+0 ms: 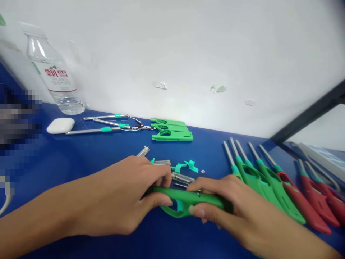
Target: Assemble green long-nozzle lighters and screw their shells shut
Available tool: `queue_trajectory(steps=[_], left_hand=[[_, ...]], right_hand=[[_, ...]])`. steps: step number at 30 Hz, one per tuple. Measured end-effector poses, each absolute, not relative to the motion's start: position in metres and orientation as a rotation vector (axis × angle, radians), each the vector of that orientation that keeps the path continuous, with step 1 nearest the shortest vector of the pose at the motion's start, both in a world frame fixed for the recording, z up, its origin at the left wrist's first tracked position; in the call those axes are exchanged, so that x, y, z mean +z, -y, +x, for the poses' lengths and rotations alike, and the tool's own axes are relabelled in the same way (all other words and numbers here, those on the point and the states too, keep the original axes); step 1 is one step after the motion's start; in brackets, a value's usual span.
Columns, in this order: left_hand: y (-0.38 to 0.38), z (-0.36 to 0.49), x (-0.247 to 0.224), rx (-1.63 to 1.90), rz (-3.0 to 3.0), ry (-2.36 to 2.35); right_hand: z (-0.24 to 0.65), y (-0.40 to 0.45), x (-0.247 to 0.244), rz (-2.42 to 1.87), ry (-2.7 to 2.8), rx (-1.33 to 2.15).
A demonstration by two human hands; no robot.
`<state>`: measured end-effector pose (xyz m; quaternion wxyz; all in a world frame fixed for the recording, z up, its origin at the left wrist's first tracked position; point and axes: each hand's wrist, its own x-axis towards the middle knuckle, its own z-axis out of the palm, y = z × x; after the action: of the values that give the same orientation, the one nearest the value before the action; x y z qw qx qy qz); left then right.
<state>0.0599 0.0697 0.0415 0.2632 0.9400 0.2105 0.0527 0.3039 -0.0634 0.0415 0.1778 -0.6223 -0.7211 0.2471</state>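
Between my two hands is a green lighter body [185,196], held just above the blue table, its trigger loop facing me with a teal trigger [179,205] inside. My left hand [129,194] pinches its left end with thumb and fingers. Around its right end my right hand [223,205] is closed, the thumb along the near side. Just behind the body lie clear fuel tubes [183,178] and loose teal trigger pieces [191,166]. Part of the body is hidden by my fingers.
Several assembled lighters, green [269,187] and red [318,198], lie at right. Green shell halves [172,136] and metal rods with wires [94,130] rest near the wall. A water bottle [54,72] and white case [60,126] stand at left. A person [16,118] is blurred at the left edge.
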Motion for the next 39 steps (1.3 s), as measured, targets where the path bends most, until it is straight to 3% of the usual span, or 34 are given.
queue_trajectory(steps=[4, 9, 12, 17, 31, 39], left_hand=[[-0.075, 0.062, 0.035, 0.263, 2.546, -0.590], [-0.084, 0.062, 0.029, 1.006, 2.716, -0.501], [-0.090, 0.061, 0.031, 1.268, 2.830, -0.597], [-0.111, 0.056, 0.024, 1.256, 3.066, -0.726], [-0.097, 0.067, 0.012, 1.214, 3.280, -0.278], [-0.096, 0.065, 0.002, 1.398, 3.246, -0.149]], right_hand=[[0.306, 0.059, 0.039, -1.763, 1.974, 0.638], [0.321, 0.043, 0.047, -1.731, 1.760, 0.796], [0.333, 0.035, 0.049, -1.793, 1.645, 0.759], [0.337, 0.031, 0.043, -1.777, 1.600, 0.791], [0.315, 0.038, 0.040, -1.707, 1.669, 0.757], [0.311, 0.043, 0.032, -1.738, 1.542, 0.804]])
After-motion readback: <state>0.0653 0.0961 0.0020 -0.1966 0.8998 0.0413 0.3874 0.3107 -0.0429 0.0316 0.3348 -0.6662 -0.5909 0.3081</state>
